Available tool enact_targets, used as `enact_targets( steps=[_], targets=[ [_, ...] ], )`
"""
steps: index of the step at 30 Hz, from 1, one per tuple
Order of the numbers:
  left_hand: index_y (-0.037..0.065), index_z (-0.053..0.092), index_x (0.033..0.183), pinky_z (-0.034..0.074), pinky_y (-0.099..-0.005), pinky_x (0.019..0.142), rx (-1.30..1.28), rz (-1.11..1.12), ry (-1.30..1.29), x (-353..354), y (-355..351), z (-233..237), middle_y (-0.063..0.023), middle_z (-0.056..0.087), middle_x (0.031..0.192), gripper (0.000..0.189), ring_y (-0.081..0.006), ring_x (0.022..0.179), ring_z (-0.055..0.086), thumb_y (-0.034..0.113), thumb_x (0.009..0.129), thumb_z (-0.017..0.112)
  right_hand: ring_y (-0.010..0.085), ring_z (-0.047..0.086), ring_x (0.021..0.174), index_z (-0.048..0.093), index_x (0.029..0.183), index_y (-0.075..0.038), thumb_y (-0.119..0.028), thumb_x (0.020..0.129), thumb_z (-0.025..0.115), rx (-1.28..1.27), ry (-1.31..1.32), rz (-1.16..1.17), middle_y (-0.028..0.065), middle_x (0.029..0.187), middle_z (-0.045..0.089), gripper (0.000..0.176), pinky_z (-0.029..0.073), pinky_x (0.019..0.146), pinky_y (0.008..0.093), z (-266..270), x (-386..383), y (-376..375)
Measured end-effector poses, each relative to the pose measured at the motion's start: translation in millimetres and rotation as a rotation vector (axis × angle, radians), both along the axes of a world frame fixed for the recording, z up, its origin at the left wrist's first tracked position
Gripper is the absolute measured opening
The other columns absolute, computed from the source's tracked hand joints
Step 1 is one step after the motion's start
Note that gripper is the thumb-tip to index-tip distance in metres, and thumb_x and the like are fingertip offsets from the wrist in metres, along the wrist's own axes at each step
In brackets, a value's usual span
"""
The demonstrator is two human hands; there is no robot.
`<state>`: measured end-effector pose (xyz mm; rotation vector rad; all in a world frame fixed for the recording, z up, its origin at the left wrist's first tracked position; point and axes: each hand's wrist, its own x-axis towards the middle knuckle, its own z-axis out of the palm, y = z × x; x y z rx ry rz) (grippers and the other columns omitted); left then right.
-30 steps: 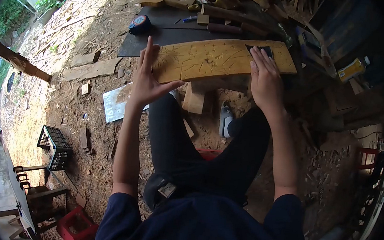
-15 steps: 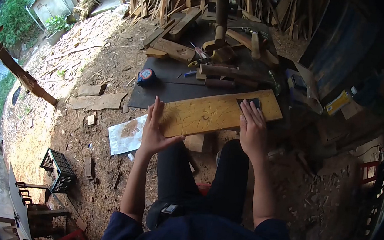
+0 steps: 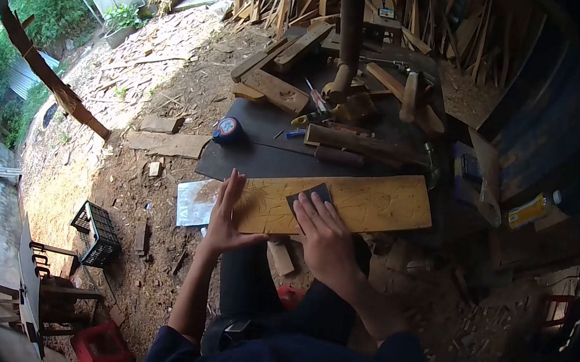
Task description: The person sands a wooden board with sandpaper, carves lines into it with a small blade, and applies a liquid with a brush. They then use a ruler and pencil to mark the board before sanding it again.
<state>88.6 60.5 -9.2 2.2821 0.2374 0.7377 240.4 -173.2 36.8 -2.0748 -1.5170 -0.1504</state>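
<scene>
Seen from where I'm standing, the person has both arms stretched forward, the left forearm rising steeply and the right forearm slanting inward across the body from the dark sleeve. The left hand stands at the left end of a yellowish wooden board, its fingers together and pointing away from the body, its thumb stuck out sideways along the near edge, so that hand and thumb make a wide L around the corner. That hand is spread rather than closed; whether it presses hard on the wood I can't tell. The right hand lies palm down, left of the board's middle, fingers fairly straight and slightly fanned over a small dark sheet, which sits flat and askew on the carved-looking lines of the surface. It isn't curled round anything; its thumb is hidden, so I can't say if the sheet is pinched. The board itself lies crosswise in front of the knees, its far side against the dark tabletop, its left end over a pale, silvery sheet. Beyond the left hand's fingertips a blue tape measure rests on the table, and a brown wooden bar lies farther right.
</scene>
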Motion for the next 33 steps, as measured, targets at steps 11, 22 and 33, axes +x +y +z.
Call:
enact_targets(
  steps=[11,22,33],
  targets=[
    [0.004,0.014,0.173,0.042,-0.0492,0.124,-0.028,0.001,0.008,-3,-3,3,-0.0223,0.042,0.161,0.149,-0.0384,0.151,0.047,0.045,0.061,0.104,0.0371,0.048,0.152,0.058,0.148,0.004,-0.007,0.099,0.058,-0.037,-0.073,0.265,0.0228,0.158,0.056,0.051,0.038,0.127,0.0474,-6,12,0],
    [0.003,0.013,0.173,0.044,-0.049,0.123,-0.053,-0.017,-0.031,-3,-6,8,-0.0229,0.042,0.162,0.146,-0.0403,0.152,0.046,0.044,0.064,0.102,0.0396,0.056,0.144,0.062,0.143,0.005,-0.011,0.101,0.057,-0.001,0.06,0.156,0.0241,0.15,0.062,0.045,0.044,0.122,0.0484,9,23,37],
    [0.003,0.013,0.173,0.046,-0.0495,0.12,-0.006,0.032,0.026,-5,-12,22,-0.0241,0.045,0.157,0.148,-0.0423,0.147,0.051,0.045,0.062,0.101,0.0385,0.056,0.145,0.06,0.144,0.007,-0.01,0.099,0.058,0.002,-0.028,0.148,0.0254,0.149,0.062,0.047,0.041,0.125,0.0486,-2,11,65]
  ],
)
